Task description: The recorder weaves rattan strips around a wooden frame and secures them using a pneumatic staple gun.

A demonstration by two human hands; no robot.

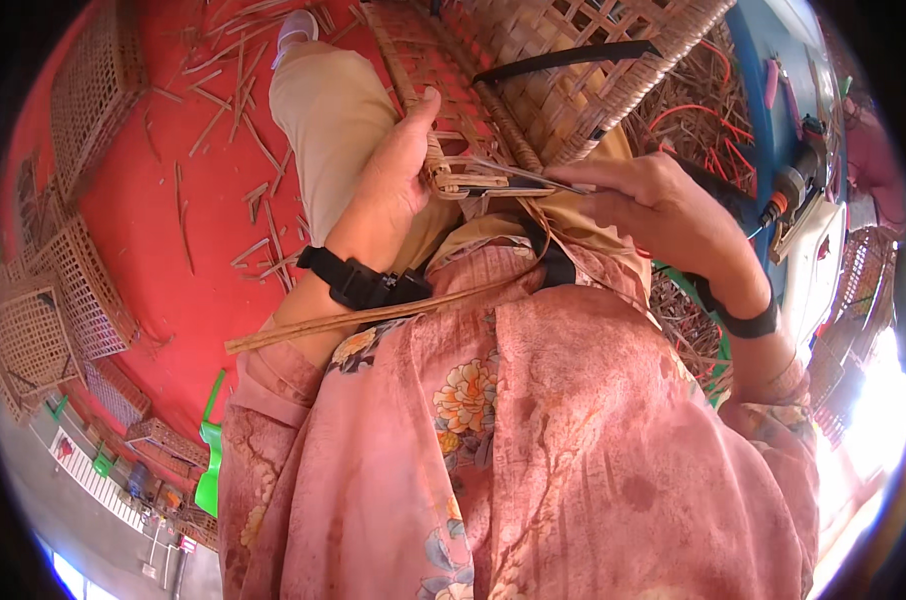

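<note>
A woven cane basket (563, 90) leans across my lap, with a dark strap on its side. My left hand (403, 155) is closed round its wrapped frame edge, thumb up along the rod. Beside that hand, cane strip is wound over the frame's near corner (468, 185). My right hand (653, 195) is closed at the corner's right, fingers pinching a slim, pale, rod-like thing (518, 173) that points toward the binding; its kind is unclear. A long loose cane strip (343, 318) trails from the corner across my left forearm.
Finished-looking woven baskets (83, 270) stand at the left on the red floor (183, 190), where cut cane scraps lie scattered. At right, a blue table (763, 90) carries a power drill (798, 185). Cane offcuts and red cord (713, 130) fill the space beside it.
</note>
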